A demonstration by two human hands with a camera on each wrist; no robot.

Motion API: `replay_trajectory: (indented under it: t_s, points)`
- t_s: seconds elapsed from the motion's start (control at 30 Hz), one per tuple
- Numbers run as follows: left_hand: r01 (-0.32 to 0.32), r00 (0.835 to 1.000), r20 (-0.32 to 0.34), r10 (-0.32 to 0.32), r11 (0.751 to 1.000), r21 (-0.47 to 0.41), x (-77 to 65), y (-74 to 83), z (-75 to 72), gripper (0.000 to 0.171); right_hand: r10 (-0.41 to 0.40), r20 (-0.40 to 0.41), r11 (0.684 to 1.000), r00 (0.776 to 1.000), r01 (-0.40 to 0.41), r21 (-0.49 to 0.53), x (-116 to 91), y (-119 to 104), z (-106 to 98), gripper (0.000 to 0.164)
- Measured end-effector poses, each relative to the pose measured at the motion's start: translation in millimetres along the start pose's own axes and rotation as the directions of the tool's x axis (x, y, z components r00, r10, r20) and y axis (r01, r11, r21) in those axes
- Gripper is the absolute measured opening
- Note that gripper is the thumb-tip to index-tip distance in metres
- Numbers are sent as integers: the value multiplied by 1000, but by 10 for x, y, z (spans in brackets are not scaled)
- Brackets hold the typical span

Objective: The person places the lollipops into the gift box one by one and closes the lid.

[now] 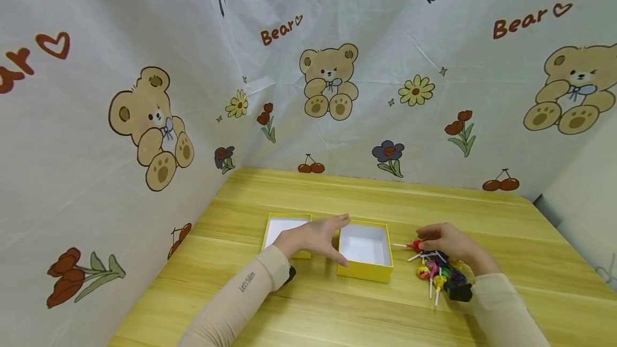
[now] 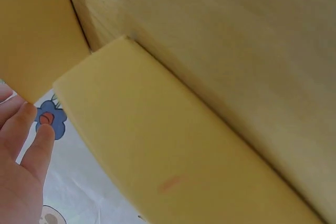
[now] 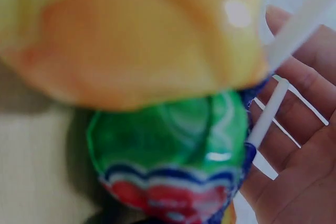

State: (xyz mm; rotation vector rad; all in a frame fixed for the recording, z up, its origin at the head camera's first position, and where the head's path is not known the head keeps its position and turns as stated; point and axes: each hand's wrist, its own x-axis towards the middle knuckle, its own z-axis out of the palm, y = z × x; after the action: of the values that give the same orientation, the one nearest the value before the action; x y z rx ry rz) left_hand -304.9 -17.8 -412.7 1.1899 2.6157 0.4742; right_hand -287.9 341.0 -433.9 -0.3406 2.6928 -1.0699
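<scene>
My left hand point(image 1: 318, 237) spans the left side of a yellow box point(image 1: 366, 271) with a white inside, thumb at its front corner and fingers at the back one. Its fingers point(image 2: 39, 153) show at a box corner in the left wrist view. Over a pile of wrapped lollipops, my right hand point(image 1: 450, 242) pinches a red lollipop point(image 1: 416, 246) whose white stick points left. The right wrist view has a green-and-red lollipop point(image 3: 173, 150) and a yellow-orange one point(image 3: 136, 35) close up, hiding that hand's fingertips.
A second yellow box part point(image 1: 287, 221), white inside, lies left of the box, partly behind my left hand. More lollipops point(image 1: 438, 281) lie under and in front of my right hand. The wood-grain table point(image 1: 308, 309) meets a bear-print cloth point(image 1: 332, 143) at the back and left.
</scene>
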Motion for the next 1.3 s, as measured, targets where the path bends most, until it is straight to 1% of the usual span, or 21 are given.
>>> replay_trajectory:
  t_s: [0.1,0.23,0.33,0.57,0.73,0.9,1.0,1.23,1.3]
  points:
    - [3,1000,9,-3,1000,-23,-4,-2,9,110,12,0,1000,1000,-12,11,-9,15,18,50]
    - [15,1000,15,-15,999,-52,-10,0,0,112,-3,-12,1000,1000,3,22,-14,31,18,48]
    - [24,999,21,-23,998,-50,-11,5,-15,112,-14,-17,999,1000,14,28,-17,35,6,47]
    - [41,999,29,-40,998,-43,-22,23,-66,111,26,4,999,1000,-26,44,-47,29,-16,49]
    - [37,999,21,-35,997,-65,-23,-15,-29,109,9,3,999,1000,-9,35,-45,4,14,48]
    - [40,999,29,-38,997,-72,-37,-15,-17,107,-21,2,997,1000,20,74,-26,34,64,46]
    - [37,999,31,-35,997,-71,-45,-11,-18,106,-14,-17,996,1000,16,84,-20,46,95,44]
    - [25,999,30,-23,997,-76,-44,-24,-3,105,-44,-37,993,998,47,104,-27,43,135,44]
    - [23,999,31,-21,996,-84,-48,-24,-6,104,-36,-44,993,998,40,109,-28,37,139,43]
